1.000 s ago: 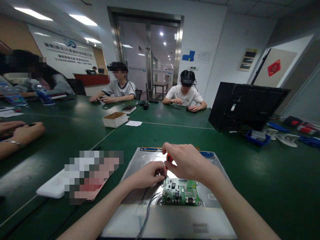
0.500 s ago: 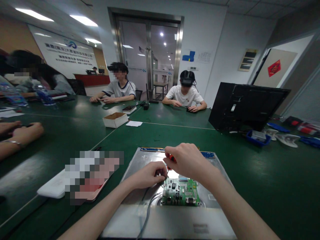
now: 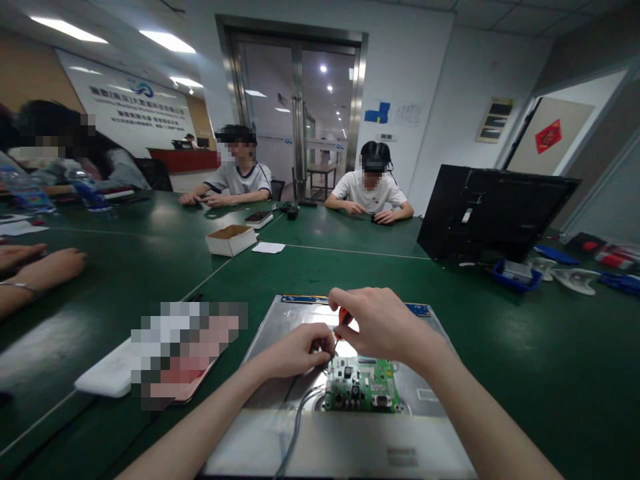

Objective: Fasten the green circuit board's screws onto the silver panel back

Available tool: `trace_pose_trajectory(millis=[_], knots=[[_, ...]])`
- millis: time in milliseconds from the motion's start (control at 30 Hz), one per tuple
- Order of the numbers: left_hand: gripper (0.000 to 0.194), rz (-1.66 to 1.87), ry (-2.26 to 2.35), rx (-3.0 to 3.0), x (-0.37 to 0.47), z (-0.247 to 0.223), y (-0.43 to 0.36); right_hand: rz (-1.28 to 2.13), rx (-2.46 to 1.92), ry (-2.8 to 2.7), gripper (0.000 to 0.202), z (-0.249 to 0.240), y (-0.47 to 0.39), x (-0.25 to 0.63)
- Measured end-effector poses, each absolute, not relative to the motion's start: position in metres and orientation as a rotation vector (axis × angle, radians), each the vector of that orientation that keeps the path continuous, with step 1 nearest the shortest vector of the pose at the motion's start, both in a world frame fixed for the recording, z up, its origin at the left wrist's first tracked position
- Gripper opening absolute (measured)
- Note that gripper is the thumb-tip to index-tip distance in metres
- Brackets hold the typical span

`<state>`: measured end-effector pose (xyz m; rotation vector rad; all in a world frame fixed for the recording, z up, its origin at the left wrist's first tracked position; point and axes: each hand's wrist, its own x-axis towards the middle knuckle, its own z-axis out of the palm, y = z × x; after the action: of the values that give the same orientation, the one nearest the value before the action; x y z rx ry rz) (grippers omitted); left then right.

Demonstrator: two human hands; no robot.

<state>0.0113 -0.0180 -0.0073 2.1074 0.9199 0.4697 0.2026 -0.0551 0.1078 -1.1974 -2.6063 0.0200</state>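
A green circuit board (image 3: 361, 387) lies on the back of a silver metal panel (image 3: 260, 427). My right hand (image 3: 377, 320) is closed round the red and black handle of a screwdriver (image 3: 343, 321), whose shaft slants down to the board's upper left corner. Beside that corner is my left hand (image 3: 307, 348), thumb and fingers pinched; what they hold, if anything, is hidden. Grey cables (image 3: 296, 427) run from the board's left side toward the panel's near edge. A blue strip board (image 3: 305, 299) lines the panel's far edge.
Two phones, one white (image 3: 107, 367) and one pink (image 3: 193, 377), lie left of the panel. Farther off are an open white box (image 3: 231, 241), a black monitor (image 3: 493, 213) and a blue tray (image 3: 517, 277). Other people sit round the green table (image 3: 350, 270); a person's hands rest at far left.
My right hand has turned slightly on the screwdriver and shifted a little to the right, showing more of the handle. My left hand stays in place.
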Motion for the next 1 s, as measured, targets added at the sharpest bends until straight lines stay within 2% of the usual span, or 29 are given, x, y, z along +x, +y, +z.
trace_pose_trajectory(millis=[267,467,700,933,1000], knots=[[0.008,0.447,0.957,2.094,0.0130,-0.0018,-0.0213,-0.249,-1.424,-2.570,0.031,0.1051,-0.0503,0.1977],[0.012,0.503,0.964,2.088,0.0133,-0.0053,-0.0203,-0.148,-1.327,-2.593,0.010,0.1036,-0.0514,0.1970],[0.019,0.467,0.933,2.114,0.0118,-0.0084,-0.0185,0.094,-1.160,-2.592,0.024,0.1080,-0.0527,0.2032],[0.013,0.446,0.946,2.122,0.0128,-0.0022,-0.0204,-0.070,-1.269,-2.609,0.015,0.1081,-0.0523,0.2019],[0.012,0.435,0.949,2.117,0.0133,0.0004,-0.0217,-0.144,-1.334,-2.598,0.021,0.1076,-0.0510,0.2013]])
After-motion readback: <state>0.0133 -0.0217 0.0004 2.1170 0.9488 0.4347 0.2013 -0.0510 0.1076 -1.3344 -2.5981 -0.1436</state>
